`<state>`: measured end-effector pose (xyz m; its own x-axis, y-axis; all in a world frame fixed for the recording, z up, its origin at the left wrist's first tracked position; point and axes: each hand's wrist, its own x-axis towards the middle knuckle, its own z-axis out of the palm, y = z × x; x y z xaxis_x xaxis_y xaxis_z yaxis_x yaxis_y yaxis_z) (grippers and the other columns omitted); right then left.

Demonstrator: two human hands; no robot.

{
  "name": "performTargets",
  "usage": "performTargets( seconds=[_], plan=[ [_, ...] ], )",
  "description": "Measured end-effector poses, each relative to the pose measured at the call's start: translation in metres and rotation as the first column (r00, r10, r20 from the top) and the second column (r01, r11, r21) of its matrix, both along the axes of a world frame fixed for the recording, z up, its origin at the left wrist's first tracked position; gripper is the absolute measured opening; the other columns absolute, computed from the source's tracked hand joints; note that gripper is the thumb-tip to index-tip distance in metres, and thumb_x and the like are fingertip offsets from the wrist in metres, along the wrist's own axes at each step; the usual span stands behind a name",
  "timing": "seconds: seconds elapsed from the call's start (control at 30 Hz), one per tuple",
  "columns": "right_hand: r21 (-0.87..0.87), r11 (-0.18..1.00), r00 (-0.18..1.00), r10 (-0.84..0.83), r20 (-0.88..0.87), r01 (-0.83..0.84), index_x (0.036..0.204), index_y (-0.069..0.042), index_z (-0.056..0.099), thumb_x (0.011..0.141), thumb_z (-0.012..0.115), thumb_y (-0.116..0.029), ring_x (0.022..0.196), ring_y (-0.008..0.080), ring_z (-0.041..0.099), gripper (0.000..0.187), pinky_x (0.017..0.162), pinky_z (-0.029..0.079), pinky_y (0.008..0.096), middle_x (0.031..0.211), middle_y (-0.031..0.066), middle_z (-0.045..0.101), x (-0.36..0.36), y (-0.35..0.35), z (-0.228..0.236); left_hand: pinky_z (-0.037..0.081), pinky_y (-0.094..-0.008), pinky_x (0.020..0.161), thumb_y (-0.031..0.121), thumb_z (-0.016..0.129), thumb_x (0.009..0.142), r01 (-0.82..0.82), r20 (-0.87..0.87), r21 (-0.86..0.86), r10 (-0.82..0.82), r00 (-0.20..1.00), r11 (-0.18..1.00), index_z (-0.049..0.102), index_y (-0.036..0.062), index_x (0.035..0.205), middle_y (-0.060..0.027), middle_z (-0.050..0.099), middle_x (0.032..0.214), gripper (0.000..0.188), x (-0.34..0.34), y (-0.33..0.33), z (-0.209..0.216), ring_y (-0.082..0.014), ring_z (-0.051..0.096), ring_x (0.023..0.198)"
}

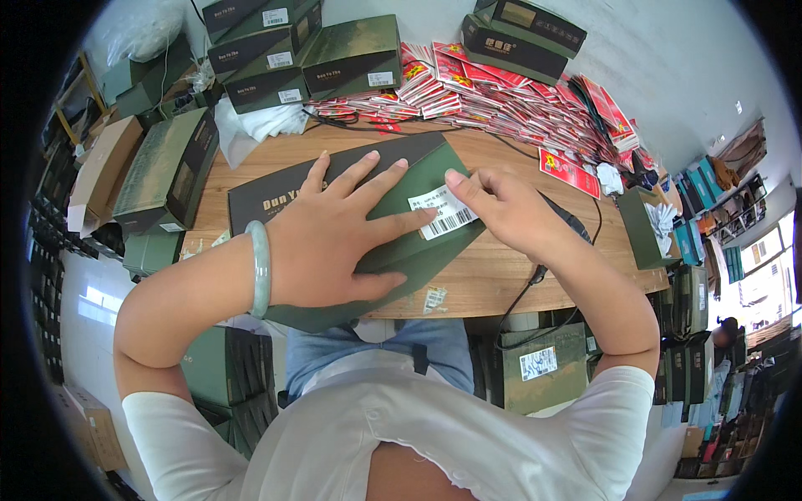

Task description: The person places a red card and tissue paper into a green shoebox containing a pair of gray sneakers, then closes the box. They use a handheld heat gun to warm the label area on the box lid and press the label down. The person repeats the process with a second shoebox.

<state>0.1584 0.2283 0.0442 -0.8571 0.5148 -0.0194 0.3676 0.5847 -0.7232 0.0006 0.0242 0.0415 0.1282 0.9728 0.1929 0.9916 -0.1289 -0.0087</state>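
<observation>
A dark green and black shoebox lies at an angle on the table in front of me. My left hand, with a pale green bangle on its wrist, rests flat across the box with its fingers spread. One of its fingertips touches a white barcode label on the green part. My right hand is at the box's right edge, fingers curled in and thumb pressed at the label's upper corner. The undersides of its fingers are hidden.
Red printed cards are heaped along the back of the wooden table. Stacked shoeboxes stand at the back left, with another shoebox and an open brown carton farther left. A black cable hangs over the right front edge.
</observation>
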Motion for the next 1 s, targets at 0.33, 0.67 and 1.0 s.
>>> performTargets(
  seconds=[0.33, 0.67, 1.0],
  plan=[
    [0.093, 0.993, 0.975, 0.053, 0.216, -0.075, 0.100, 0.009, 0.069, 0.100, 0.041, -0.062, 0.084, 0.0263, 0.065, 0.076, 0.079, 0.050, 0.0382, 0.085, 0.0198, 0.069, -0.004, 0.009, 0.014, 0.020, -0.0719, 0.110, 0.051, 0.061, 0.088, 0.036, -0.016, -0.017, -0.036, 0.999, 0.999, 0.044, 0.0360, 0.148, -0.0258, 0.029, 0.156, 0.064, -0.002, -0.001, 0.002, -0.0506, 0.027, 0.143],
    [0.683, 0.724, 0.995, -0.092, -0.045, 0.098, 0.102, 0.009, 0.066, 0.093, 0.054, -0.062, 0.123, 0.0470, 0.051, 0.073, 0.102, 0.043, 0.0469, 0.140, 0.0347, 0.043, 0.026, -0.024, 0.021, 0.021, -0.0713, 0.110, 0.048, 0.063, 0.087, -0.005, -0.020, -0.013, 0.005, 1.000, 1.000, 0.039, 0.0245, 0.151, -0.0241, 0.028, 0.157, 0.073, -0.001, -0.001, -0.001, -0.0469, 0.027, 0.144],
    [0.753, 0.650, 0.984, 0.177, -0.025, -0.098, 0.152, -0.019, 0.040, 0.078, 0.066, -0.061, 0.147, 0.0530, 0.005, 0.088, 0.112, 0.010, 0.0708, 0.161, 0.0284, 0.009, 0.028, -0.067, -0.036, 0.019, -0.0622, 0.116, 0.045, 0.070, 0.082, -0.053, 0.046, -0.002, 0.053, 0.998, 0.999, 0.028, -0.0020, 0.151, -0.0222, 0.028, 0.158, 0.094, -0.001, 0.001, -0.007, -0.0390, 0.026, 0.147]
  ],
)
